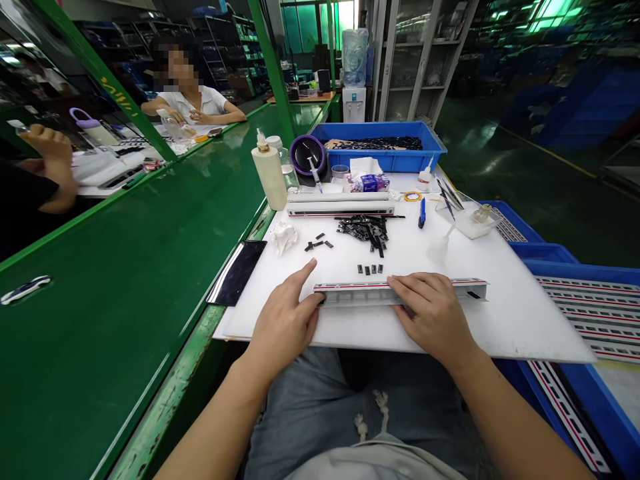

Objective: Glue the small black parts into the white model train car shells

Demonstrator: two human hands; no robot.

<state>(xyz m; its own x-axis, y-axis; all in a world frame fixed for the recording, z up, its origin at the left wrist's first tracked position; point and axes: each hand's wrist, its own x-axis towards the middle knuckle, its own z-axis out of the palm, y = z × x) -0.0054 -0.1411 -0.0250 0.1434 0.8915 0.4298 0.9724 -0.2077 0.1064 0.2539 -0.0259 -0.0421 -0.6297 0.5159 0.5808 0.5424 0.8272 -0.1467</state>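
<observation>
A long white model train car shell [357, 295] with a red stripe and dark windows lies across the white board, its hollow side facing me. At its left end is my left hand [285, 310], the thumb pressed on a small dark piece at the inner end and the index finger stretched out. My right hand [434, 308] grips the shell right of its middle, fingers over the top edge and thumb below. Several small black pieces [371, 269] stand in a row just behind the shell. Farther back lies a pile of similar black parts [367, 230].
Behind the pile are more white shells [340, 205]. A glue bottle [270, 175], a blue cutter [423, 213], tweezers [445, 199] and crumpled tissue [285, 238] surround the work. A blue bin [405, 160] stands behind; striped shells fill trays [590, 307] at right. A co-worker [195, 100] sits across the green bench.
</observation>
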